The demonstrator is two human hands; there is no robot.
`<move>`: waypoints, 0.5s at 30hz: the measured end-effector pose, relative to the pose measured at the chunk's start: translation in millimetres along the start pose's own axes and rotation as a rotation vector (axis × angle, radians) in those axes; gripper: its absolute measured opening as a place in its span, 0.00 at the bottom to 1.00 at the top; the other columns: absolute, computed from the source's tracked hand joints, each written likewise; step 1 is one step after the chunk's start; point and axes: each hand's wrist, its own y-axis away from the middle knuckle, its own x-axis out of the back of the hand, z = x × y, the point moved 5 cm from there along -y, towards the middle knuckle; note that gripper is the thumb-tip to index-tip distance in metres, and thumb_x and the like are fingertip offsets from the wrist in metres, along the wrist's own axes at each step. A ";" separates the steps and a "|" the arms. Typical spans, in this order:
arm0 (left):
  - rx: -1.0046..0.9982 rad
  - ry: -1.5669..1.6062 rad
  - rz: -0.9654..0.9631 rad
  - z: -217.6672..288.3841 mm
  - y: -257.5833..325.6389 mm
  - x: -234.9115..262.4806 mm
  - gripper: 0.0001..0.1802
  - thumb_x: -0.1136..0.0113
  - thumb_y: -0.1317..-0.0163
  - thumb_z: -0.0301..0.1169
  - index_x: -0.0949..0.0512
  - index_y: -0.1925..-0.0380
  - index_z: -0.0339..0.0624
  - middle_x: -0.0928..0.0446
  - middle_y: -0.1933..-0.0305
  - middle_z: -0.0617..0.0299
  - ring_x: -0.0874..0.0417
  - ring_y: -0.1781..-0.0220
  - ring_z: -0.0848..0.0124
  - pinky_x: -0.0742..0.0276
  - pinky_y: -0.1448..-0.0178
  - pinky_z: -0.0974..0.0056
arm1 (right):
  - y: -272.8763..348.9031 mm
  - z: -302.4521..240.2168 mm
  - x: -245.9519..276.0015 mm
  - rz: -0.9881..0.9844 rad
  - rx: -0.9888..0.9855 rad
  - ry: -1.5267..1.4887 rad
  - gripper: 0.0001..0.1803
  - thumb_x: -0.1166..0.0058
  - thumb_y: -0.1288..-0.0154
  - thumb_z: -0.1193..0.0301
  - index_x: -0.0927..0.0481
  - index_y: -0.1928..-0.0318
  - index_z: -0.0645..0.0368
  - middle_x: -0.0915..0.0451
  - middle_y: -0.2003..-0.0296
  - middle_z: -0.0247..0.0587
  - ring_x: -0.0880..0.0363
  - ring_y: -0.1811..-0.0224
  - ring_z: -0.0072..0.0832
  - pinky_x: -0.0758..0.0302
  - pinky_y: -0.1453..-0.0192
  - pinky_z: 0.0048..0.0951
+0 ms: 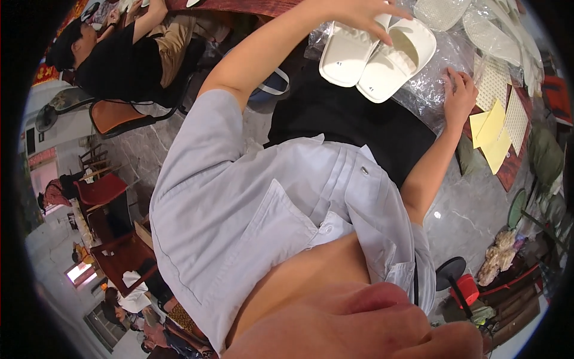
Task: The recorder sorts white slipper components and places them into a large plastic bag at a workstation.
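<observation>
The left hand (366, 17) spreads loosely over white slippers (378, 81) lying on clear plastic (439, 73) by the lap (350, 122); the right hand (460, 99) rests unclenched on that plastic. Tugging it could drag the slippers off.

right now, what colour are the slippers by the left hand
The slippers are white, with small dark printed marks; the head view shows them best.

The left forearm (278, 51) angles up and rightward from a bent elbow (224, 90); the left hand (362, 17), perhaps slightly cropped above, has its fingers (379, 31) parted. The right forearm (435, 164) rises to a right hand (459, 99) with digits loosely spread.
</observation>
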 end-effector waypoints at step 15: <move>0.161 -0.014 -0.213 -12.5 -39.2 -25.2 0.40 0.28 0.50 0.47 0.28 0.38 0.42 0.23 0.52 0.40 0.21 0.52 0.45 0.25 0.49 0.49 | 3.0 5.8 -3.1 0.001 -0.051 0.014 0.15 0.36 0.42 0.63 0.15 0.53 0.42 0.23 0.50 0.36 0.27 0.47 0.42 0.30 0.43 0.43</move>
